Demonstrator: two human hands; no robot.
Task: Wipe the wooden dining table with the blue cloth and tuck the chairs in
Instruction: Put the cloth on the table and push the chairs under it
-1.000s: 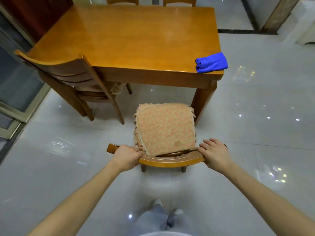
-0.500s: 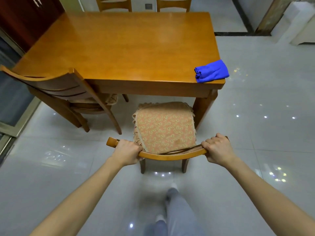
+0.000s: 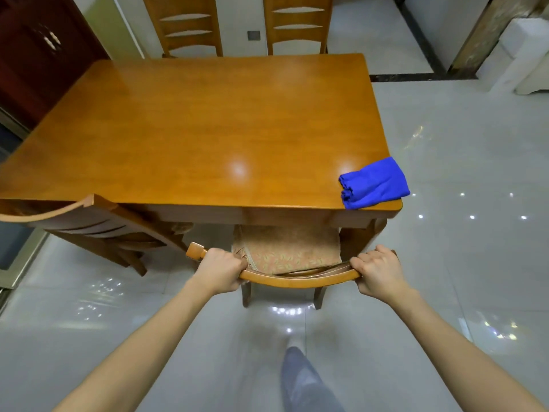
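Note:
The wooden dining table (image 3: 208,138) fills the middle of the view. A folded blue cloth (image 3: 372,184) lies on its near right corner, partly over the edge. Right in front of me stands a wooden chair (image 3: 300,281) with a patterned orange cushion (image 3: 285,251); the front half of its seat is under the table. My left hand (image 3: 219,270) grips the left end of the curved top rail, and my right hand (image 3: 378,273) grips the right end.
A second chair (image 3: 89,224) stands angled out at the table's near left corner. Two more chairs (image 3: 184,25) (image 3: 297,22) are tucked at the far side. A dark cabinet (image 3: 38,55) is at the far left. My leg (image 3: 303,382) is on the glossy tiled floor.
The chair has slid forward, so its seat now sits partly under the table. Both hands kept their grip on the top rail, and I have stepped closer to the table.

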